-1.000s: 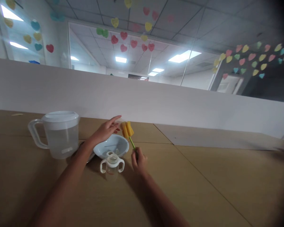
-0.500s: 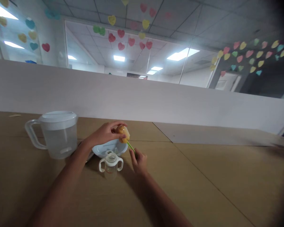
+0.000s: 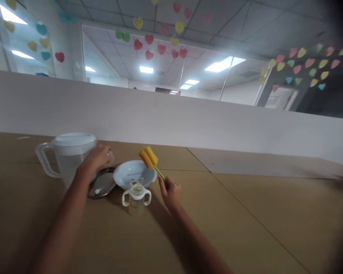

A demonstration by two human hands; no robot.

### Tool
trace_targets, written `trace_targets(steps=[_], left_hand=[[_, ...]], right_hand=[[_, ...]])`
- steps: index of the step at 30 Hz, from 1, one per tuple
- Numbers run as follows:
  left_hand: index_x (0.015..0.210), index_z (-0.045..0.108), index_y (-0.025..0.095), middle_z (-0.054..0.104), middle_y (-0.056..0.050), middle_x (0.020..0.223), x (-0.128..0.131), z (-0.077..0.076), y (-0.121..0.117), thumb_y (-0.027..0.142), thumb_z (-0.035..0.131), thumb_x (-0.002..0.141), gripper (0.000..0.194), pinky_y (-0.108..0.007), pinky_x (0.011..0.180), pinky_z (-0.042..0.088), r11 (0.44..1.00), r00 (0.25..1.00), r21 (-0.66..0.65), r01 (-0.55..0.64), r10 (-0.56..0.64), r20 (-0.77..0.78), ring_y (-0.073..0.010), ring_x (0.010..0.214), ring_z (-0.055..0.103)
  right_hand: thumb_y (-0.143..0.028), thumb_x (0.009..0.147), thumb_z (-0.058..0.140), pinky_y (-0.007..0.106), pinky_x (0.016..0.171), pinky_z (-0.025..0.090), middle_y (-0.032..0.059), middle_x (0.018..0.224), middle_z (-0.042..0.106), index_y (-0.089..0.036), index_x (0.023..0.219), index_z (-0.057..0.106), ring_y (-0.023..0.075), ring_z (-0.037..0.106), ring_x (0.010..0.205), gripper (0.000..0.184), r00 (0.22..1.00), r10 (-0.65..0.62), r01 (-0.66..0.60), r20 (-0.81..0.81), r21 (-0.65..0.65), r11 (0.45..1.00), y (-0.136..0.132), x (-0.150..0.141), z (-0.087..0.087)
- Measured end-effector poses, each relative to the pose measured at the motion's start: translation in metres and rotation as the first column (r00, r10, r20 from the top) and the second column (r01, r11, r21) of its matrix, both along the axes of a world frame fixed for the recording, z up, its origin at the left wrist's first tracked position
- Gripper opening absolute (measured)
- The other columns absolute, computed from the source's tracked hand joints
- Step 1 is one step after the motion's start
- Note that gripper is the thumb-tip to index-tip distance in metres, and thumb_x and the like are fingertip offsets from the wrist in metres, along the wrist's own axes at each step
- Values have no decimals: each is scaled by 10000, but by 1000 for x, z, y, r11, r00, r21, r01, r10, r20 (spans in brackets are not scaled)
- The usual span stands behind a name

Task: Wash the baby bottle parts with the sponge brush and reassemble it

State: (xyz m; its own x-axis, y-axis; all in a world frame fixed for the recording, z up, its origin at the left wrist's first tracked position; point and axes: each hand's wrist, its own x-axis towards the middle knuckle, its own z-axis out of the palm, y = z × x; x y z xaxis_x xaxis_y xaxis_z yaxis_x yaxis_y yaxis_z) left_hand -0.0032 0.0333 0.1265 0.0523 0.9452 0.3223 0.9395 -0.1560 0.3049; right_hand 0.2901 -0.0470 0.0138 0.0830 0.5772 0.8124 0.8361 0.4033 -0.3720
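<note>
Right hand (image 3: 170, 193) grips sponge brush (image 3: 149, 157) by its handle; bowl (image 3: 124, 173) left of that grip; left hand (image 3: 98, 155) grasps small clear piece (image 3: 111, 156), pitcher (image 3: 70, 161) just beside it.

Left hand (image 3: 97, 156): bare, left of centre in the frame; fine detail of the fingers too small to tell. Left forearm (image 3: 64, 217): bare, slender, narrow at the wrist, broadening toward the lower left, outline soft with blur. Right hand (image 3: 171, 193): bare, lower centre; thumb distinct. Right forearm (image 3: 193, 236): bare, similar taper, cut by the bottom edge.
</note>
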Motion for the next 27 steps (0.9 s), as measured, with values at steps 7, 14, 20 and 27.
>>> trace_targets(steps=[7,14,20,27], left_hand=[[1037,681,184,681,-110,1126,8,-49,23,50,544,737,355,-237,878,452,993,980,-99,-69,49,-191,-203,1083,618],[1126,649,196,658,-135,1198,12,-75,28,48,516,753,423,-264,912,443,989,980,-122,-79,54,-193,-216,1144,598],[1184,614,177,603,-160,1278,12,-80,25,26,513,756,465,-269,957,427,991,982,-116,-64,41,-185,-218,1195,564],[1185,612,85,619,-235,1197,35,-32,20,123,448,841,383,-363,933,445,999,986,-43,24,-31,-162,-292,1144,585]], right_hand=[[-582,943,306,203,439,238,-29,423,437,-176,560,542,67,356,379,606,998,2,-2,62,4,1000,3,3,-5],[-547,951,307,206,443,230,-13,425,476,-183,568,569,71,398,380,590,993,-26,25,111,6,1000,2,3,-5],[-577,948,283,204,442,226,-12,426,477,-182,567,567,71,381,376,619,995,-6,7,97,-15,1000,3,3,-5],[-604,937,294,212,461,229,-15,440,468,-180,576,559,78,375,397,616,998,-42,44,39,-46,998,8,5,-7]])
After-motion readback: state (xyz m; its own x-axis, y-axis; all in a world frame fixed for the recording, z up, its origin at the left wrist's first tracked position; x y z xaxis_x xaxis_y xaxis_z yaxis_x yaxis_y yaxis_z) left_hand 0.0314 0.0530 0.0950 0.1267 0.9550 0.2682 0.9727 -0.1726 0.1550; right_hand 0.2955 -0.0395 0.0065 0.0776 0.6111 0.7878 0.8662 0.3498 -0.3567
